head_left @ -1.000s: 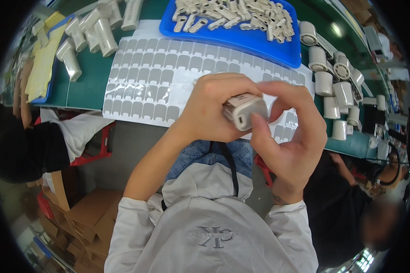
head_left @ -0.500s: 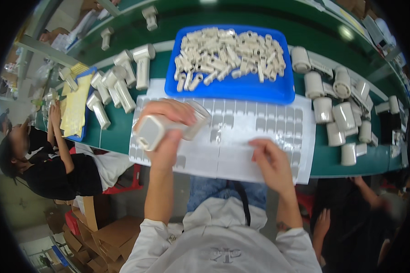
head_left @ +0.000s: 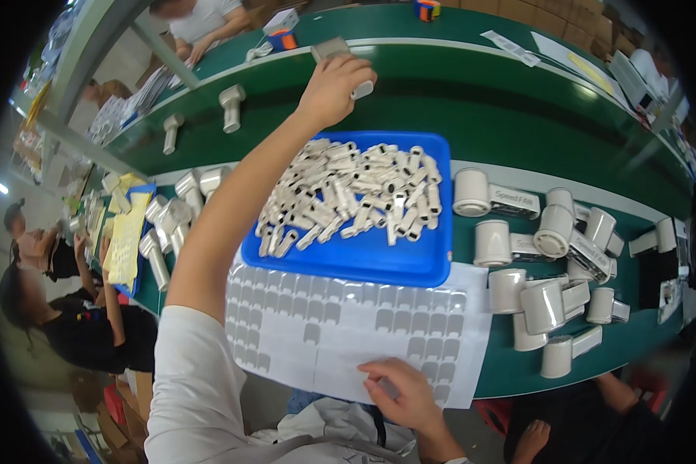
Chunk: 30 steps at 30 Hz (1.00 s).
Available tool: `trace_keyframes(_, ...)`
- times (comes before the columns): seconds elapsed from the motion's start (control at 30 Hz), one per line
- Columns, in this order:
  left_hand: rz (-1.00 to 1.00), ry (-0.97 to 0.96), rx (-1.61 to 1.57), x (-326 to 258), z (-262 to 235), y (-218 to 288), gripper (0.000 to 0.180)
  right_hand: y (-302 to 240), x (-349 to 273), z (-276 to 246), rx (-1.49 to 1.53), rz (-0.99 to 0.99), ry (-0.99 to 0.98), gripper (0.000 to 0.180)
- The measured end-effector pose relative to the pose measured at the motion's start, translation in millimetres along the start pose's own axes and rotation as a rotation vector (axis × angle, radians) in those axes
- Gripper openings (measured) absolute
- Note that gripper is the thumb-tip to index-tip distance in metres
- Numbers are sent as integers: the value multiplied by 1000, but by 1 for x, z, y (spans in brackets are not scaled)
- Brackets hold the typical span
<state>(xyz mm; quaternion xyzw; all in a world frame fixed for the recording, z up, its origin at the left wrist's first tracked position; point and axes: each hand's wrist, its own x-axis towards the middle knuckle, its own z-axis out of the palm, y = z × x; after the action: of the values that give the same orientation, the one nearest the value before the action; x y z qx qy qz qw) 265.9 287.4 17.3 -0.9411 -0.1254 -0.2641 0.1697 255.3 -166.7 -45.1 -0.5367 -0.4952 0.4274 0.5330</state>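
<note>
My left arm reaches far forward over the blue tray. At its end my left hand [head_left: 336,89] is closed round a white handheld fan [head_left: 330,49], against the green back panel. The fan's head sticks out above my knuckles and the handle's end shows below the fingers; the rest is hidden. Over the near part of a white sheet of grey stickers [head_left: 286,363] hangs my right hand [head_left: 398,394], its index finger and thumb apart and nothing visible between them. Several grey stickers are gone from the sheet's middle.
The blue tray [head_left: 348,267] holds many small white parts [head_left: 356,185]. White fans [head_left: 545,305] lie piled on the right; more [head_left: 156,259] lie on the left beside a yellow-covered tray [head_left: 127,240]. Two fans [head_left: 231,108] stand by the back panel. Co-workers sit on both sides.
My left hand has carried the fan from above the sticker sheet forward to the back panel. The view has tilted forward, showing the shelf beyond. My right hand stays above the sheet.
</note>
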Motion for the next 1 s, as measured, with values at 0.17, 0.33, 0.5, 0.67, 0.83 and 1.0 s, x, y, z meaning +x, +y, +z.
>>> trace_keyframes(0.17, -170, -201, -138, 12, 61, 11, 46, 5, -3, -3, 18, -7, -47, 26)
trace_keyframes(0.33, -309, -426, -444, 33, 62, 37, 65, 4, -2, -2, 0, -32, -25, 25)
trace_keyframes(0.5, 78, -686, -804, 71, -6, 139, 73, 3, -2, 0, -84, -65, 29, 23)
trace_keyframes(0.67, 284, -527, -610, 56, 9, 168, 68, 4, -5, 11, -136, -9, 33, 18)
trace_keyframes(0.83, 19, -349, -659, 46, -71, 147, 59, -2, -11, 20, -198, 1, 164, 16)
trace_keyframes(1.0, -323, -67, -758, -46, -169, 122, 50, -51, 24, -21, -615, -282, 212, 11)
